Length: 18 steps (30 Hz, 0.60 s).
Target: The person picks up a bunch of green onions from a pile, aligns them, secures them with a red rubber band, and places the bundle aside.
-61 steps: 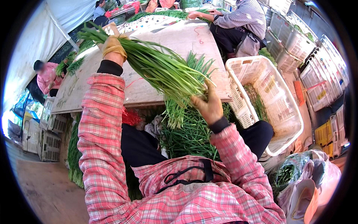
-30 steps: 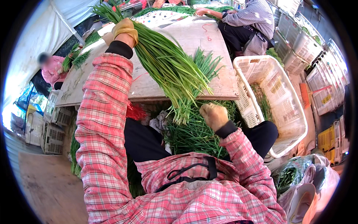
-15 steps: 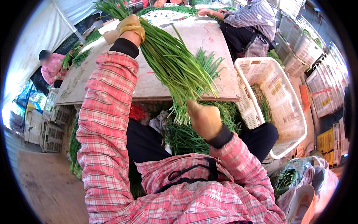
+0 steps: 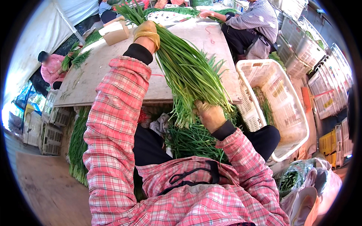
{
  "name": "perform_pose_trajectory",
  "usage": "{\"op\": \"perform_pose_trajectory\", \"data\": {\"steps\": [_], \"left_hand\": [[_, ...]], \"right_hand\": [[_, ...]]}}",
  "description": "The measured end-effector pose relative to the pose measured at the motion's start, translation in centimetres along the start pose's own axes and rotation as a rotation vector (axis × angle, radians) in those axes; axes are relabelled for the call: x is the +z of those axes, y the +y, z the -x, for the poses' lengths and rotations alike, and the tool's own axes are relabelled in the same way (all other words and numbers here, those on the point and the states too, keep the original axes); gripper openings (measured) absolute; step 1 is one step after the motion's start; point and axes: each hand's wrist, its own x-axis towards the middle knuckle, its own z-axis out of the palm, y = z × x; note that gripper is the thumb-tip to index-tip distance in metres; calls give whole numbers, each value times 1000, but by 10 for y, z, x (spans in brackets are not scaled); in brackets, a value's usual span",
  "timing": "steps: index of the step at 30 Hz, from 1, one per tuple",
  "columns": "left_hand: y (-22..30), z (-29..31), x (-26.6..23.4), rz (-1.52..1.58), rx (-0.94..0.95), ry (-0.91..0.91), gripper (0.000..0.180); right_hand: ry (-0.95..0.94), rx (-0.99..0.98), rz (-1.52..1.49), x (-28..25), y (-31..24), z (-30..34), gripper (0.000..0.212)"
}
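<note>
A thick bunch of garlic chives (image 4: pixel 190 67) slants across the near edge of the wooden board table (image 4: pixel 81 83), pale stem ends toward me. My left hand (image 4: pixel 147 34), in a tan glove, is closed around its leafy far part. My right hand (image 4: pixel 212 116), also gloved, is at the stem ends, thumb and fingers bent in against the stems; its fingertips are partly hidden. A few more chives (image 4: pixel 218 67) show on the board behind the bunch. Below the table edge, a heap of loose chives (image 4: pixel 194 141) lies between my legs.
A white plastic crate (image 4: pixel 292 124) with some chives in it stands at the right. Stacked crates (image 4: pixel 298 41) line the far right. One person (image 4: pixel 256 22) works across the table, another (image 4: pixel 52 67) at the left. A cardboard box (image 4: pixel 116 34) sits on the board.
My left hand has moved right and slightly nearer, carrying the bunch with it. My right hand has shifted a little right, its fingers now against the stem ends.
</note>
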Motion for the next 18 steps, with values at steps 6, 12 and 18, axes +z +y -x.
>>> {"op": "perform_pose_trajectory", "data": {"steps": [6, 12, 18], "left_hand": [[42, 20, -64, -560, -36, 27, 24], [111, 43, -109, -666, -137, -75, 17], [92, 17, -48, -412, -98, -64, 18]], "right_hand": [[-570, 26, 146, -7, 14, 68, 8], [-223, 76, -92, -23, -3, 58, 18], [100, 239, 9, -20, -14, -58, 32]]}}
